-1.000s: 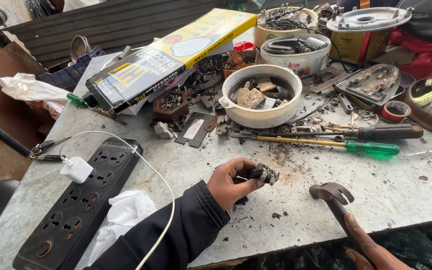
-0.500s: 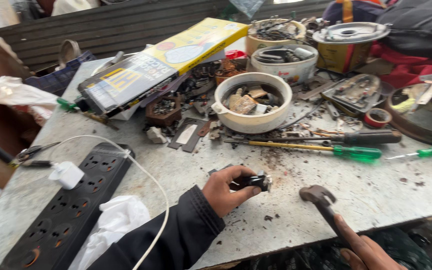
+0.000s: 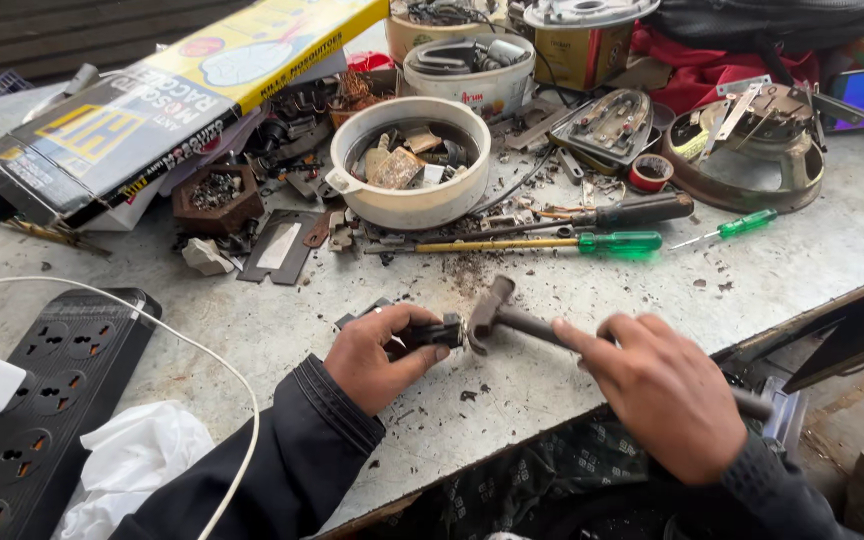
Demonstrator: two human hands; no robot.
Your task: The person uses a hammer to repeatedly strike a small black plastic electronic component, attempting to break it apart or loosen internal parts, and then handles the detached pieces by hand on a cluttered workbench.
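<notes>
Your left hand [image 3: 377, 355] pins a small black part [image 3: 430, 332] to the surface [image 3: 352, 300], fingers wrapped around it. Your right hand [image 3: 667, 390] grips a hammer [image 3: 497, 315], its head touching the part just beyond your left fingers. Farther off lie 2 green screwdrivers [image 3: 617, 242], then a white bowl [image 3: 407, 160] of scraps.

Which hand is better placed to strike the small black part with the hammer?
Right. The right hand grips the hammer by its handle, its head at the small black part. The left hand pins that part on the table.
</notes>
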